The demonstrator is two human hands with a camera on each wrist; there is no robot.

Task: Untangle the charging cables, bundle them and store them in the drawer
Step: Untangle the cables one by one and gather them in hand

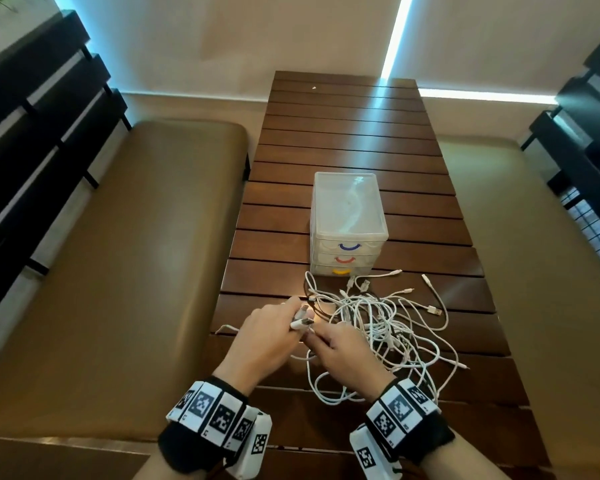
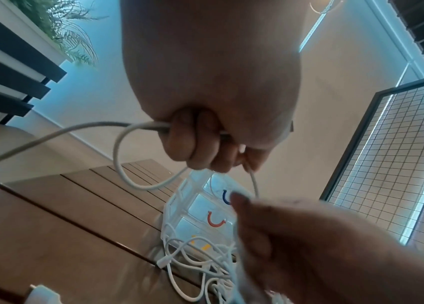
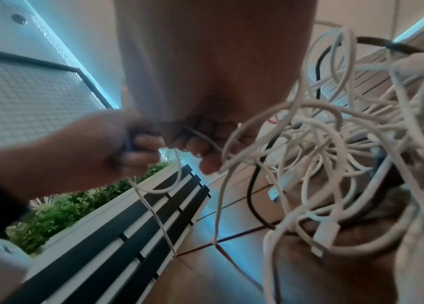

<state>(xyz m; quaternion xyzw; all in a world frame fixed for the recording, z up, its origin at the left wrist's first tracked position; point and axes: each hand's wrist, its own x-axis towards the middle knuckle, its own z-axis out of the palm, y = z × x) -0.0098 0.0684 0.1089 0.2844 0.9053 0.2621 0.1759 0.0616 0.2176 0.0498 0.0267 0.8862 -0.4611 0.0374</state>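
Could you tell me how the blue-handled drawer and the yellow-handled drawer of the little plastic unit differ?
The blue-handled drawer is the top one of the stack; the yellow-handled drawer is the bottom one, nearest the table. The tangle of cables lies right in front of the yellow one, while the blue one sits clear above it. Both are translucent, shut, and have curved handles.

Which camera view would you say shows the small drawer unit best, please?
The head view: the whole drawer unit stands on the table, all three handles visible, drawers closed. The left wrist view shows only part of its front, blurred, behind the right hand. The right wrist view hardly shows it.
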